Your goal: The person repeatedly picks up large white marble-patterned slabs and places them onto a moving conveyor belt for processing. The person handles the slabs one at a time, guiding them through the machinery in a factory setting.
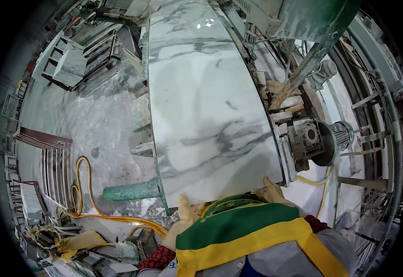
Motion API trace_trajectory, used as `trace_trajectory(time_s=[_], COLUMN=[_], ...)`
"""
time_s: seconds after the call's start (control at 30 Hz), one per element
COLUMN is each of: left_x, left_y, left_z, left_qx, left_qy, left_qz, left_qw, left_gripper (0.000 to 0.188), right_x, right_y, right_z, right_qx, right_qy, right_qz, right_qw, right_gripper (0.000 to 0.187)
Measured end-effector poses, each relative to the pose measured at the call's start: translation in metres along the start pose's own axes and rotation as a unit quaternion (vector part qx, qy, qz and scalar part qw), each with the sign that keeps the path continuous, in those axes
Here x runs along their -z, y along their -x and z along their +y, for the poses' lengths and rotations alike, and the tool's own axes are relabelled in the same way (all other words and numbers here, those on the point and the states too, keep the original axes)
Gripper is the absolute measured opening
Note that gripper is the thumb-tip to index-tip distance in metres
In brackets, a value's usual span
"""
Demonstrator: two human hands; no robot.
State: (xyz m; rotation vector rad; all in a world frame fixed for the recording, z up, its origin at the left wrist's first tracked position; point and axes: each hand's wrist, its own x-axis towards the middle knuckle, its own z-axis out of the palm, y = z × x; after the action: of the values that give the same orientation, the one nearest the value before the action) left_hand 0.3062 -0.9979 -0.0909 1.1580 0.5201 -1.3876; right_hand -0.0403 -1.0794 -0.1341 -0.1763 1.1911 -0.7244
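A long, glossy white slab (206,101) with grey marble-like veins runs away from me along a machine bed. My left hand (188,212) grips its near edge towards the left corner, thumb on top and fingers partly hidden at the rim. Close to the near right corner, my right hand (273,190) has the same edge, its thumb lying on the top face. The fingers under the slab cannot be seen. A green apron (238,228) with yellow trim bulges up between my hands against that edge.
On the right are a motor with gearbox (310,136) and a slanting, dirty beam (303,69). A green roller end (130,191) sticks out left. Yellow hoses (88,184) loop over the floor by a slatted rack (53,171). Smaller slabs (70,64) lean on a frame farther back.
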Motion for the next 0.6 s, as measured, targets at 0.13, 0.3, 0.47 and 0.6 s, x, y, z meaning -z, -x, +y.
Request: trace_trajectory(time_s=[0.13, 0.3, 0.47, 0.6], left_x=[-0.009, 0.018, 0.009, -0.056], left_y=[0.006, 0.004, 0.012, 0.058], left_z=[0.003, 0.033, 0.094, 0.113], left_qx=[0.003, 0.080, 0.108, -0.068], left_qy=[-0.041, -0.270, -0.689, -0.672], left_qz=[0.004, -0.064, -0.181, -0.194], left_qw=[0.999, 0.958, 0.693, 0.711], left_gripper=[0.072, 0.074, 0.067, 0.064], right_x=[0.002, -0.016, 0.017, -0.010], right_y=[-0.002, 0.013, 0.017, 0.014], right_z=[-0.006, -0.018, -0.078, -0.134], right_qx=[-0.019, -0.013, -0.050, -0.026], right_qy=[0.031, 0.075, 0.469, 0.334], right_qz=[-0.005, 0.028, -0.078, -0.160], right_qw=[0.999, 0.997, 0.878, 0.929], right_gripper=[0.078, 0.086, 0.065, 0.050])
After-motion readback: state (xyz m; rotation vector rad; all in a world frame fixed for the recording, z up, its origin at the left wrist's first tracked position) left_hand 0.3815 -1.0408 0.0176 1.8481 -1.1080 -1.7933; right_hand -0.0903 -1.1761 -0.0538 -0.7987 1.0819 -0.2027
